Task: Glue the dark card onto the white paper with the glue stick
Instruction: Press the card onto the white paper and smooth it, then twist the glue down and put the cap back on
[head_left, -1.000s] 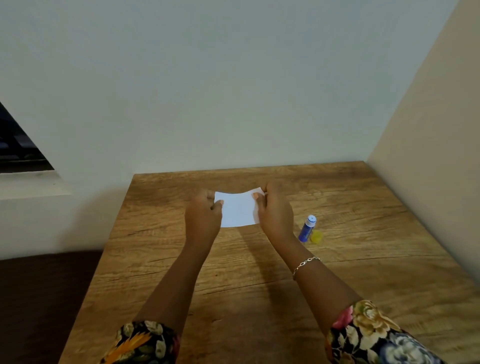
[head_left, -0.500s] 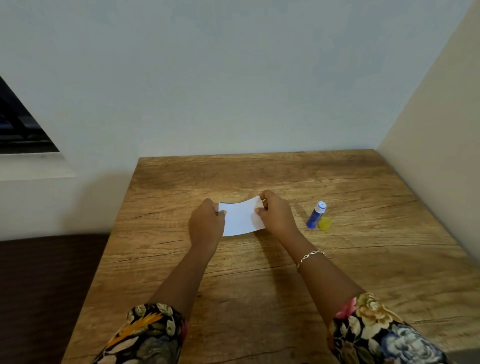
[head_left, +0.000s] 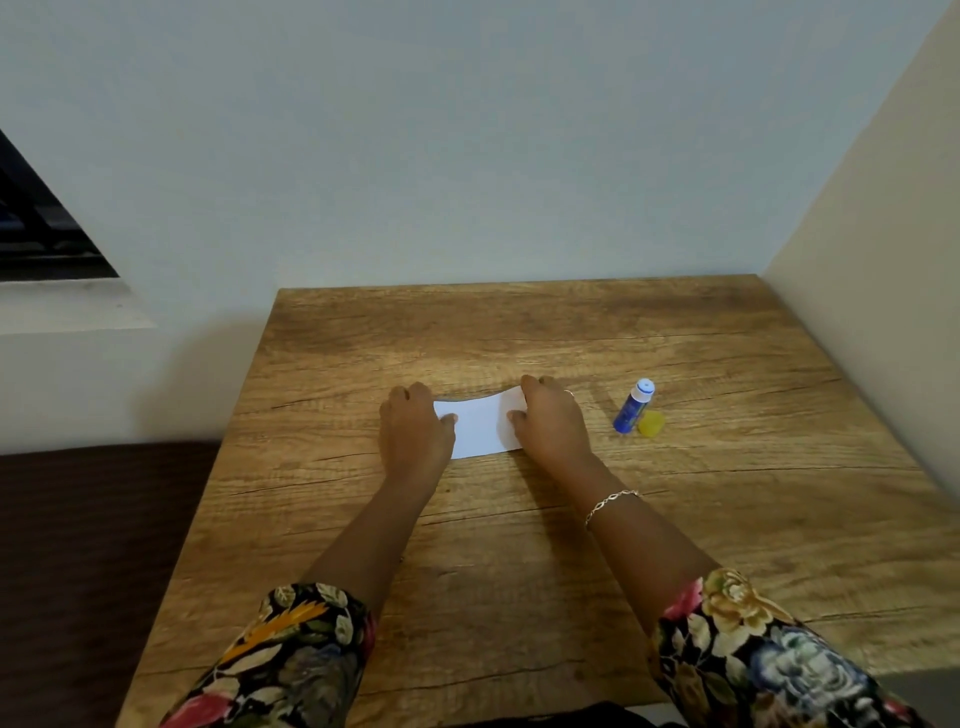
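Observation:
A small white paper (head_left: 480, 428) lies on the wooden table (head_left: 519, 582), slightly bowed, with its far right corner a little raised. My left hand (head_left: 415, 431) covers its left edge, thumb on top. My right hand (head_left: 550, 421) grips its right edge, thumb on the sheet. The blue glue stick (head_left: 632, 408) with a white top stands uncapped to the right of my right hand. Its yellow cap (head_left: 651, 423) lies beside it. No dark card shows; it may be hidden under the paper.
The table sits in a corner, with a pale wall (head_left: 467, 156) behind it and another wall (head_left: 883, 260) along its right side. A dark window opening (head_left: 41, 234) is at the far left. Dark floor (head_left: 78, 571) lies left of the table.
Both hands have brought the paper down from a raised, curved hold to the tabletop. The view has tilted down. The glue stick and cap have not moved.

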